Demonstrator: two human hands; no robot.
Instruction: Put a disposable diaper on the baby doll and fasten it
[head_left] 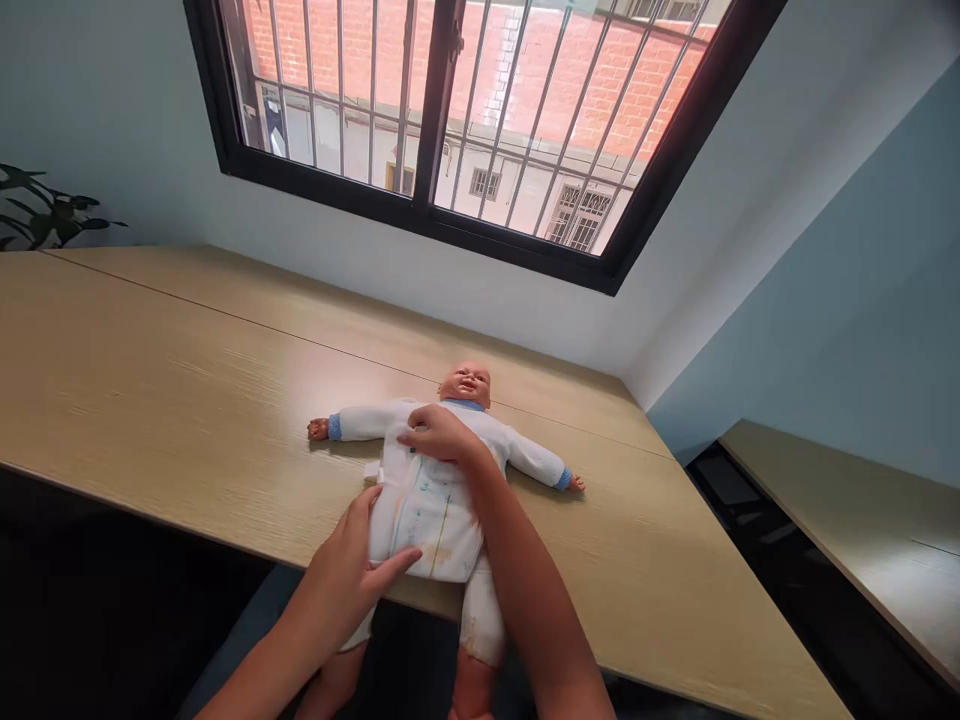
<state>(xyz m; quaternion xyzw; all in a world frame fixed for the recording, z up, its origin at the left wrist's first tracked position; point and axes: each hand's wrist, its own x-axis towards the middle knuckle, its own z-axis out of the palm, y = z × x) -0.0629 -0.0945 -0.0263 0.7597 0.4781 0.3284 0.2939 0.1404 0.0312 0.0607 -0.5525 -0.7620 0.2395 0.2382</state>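
Observation:
A baby doll (442, 470) in a white suit with blue cuffs lies on its back on the wooden table (172, 400), arms spread, legs hanging over the near edge. A white diaper (431, 525) with faint coloured marks covers its lower body. My left hand (352, 570) grips the diaper's lower left side, thumb across the front. My right hand (439, 432) rests on the doll's chest, fingers curled and pinching at the top edge of the diaper or suit. What the fingers pinch is too small to make out.
A barred window (450, 120) fills the wall behind the table. Plant leaves (45, 210) show at the far left. A second table (847, 520) stands to the right, across a dark gap.

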